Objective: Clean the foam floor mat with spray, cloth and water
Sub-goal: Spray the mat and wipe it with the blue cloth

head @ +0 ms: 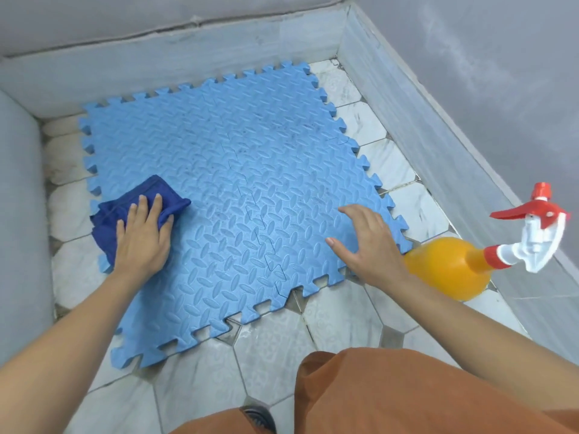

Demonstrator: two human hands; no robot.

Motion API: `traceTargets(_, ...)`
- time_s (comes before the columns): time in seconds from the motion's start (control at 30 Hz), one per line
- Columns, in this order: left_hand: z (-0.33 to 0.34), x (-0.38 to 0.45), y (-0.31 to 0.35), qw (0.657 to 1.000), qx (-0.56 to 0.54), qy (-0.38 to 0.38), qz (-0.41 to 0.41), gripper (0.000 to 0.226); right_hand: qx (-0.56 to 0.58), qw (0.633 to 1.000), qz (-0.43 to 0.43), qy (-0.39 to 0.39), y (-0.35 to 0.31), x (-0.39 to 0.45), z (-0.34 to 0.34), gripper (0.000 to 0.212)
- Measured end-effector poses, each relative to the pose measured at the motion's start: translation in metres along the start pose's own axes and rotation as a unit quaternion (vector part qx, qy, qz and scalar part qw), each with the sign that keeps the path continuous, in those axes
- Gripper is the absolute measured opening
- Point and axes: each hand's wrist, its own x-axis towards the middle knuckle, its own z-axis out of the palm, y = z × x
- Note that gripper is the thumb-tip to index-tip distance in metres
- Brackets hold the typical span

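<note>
The wiping step seems in hand; the left hand (142,238) presses flat on the dark blue cloth (138,211) at the left edge of the foam mat (238,170); the right hand (365,242) rests open and empty on the mat's near right part, probably steadying it; the spray bottle (454,267) stands on the floor (272,346) just beside the mat's right corner, nozzle toward the right wall; the mat lies flat, roughly square, its corners toward the walls; next, I think, long strokes across the grey marks.

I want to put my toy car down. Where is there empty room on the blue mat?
The middle and far part of the foam mat, between the dark blue cloth under the left hand and the right hand, is bare. The near right corner is crowded: the right hand and the orange spray bottle sit there.
</note>
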Motion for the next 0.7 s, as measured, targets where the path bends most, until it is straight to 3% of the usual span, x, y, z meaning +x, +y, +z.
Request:
traceTargets(0.13,-0.002,-0.004,0.003,1.000,0.013,0.022,0.010,0.053,-0.062,0.995,-0.064,-0.043,-0.014,0.060,0.031,0.066)
traceTargets(0.23,0.006,-0.010,0.016,1.000,-0.020,-0.008,0.015,0.058,-0.091,0.989,-0.104,-0.060,-0.030,0.102,0.053,0.066)
traceTargets(0.37,0.025,0.000,0.014,0.995,0.072,-0.039,0.059,0.067,-0.085,0.993,-0.079,-0.037,-0.043,0.134,0.076,0.066)
traceTargets(0.57,0.008,0.093,-0.009,0.993,0.043,0.017,-0.110,0.064,-0.081,0.994,-0.070,-0.031,-0.026,0.139,0.089,0.071)
traceTargets(0.7,0.005,0.141,0.008,0.988,0.018,0.032,-0.149,0.057,-0.103,0.991,-0.069,-0.050,-0.026,0.141,0.092,0.073)
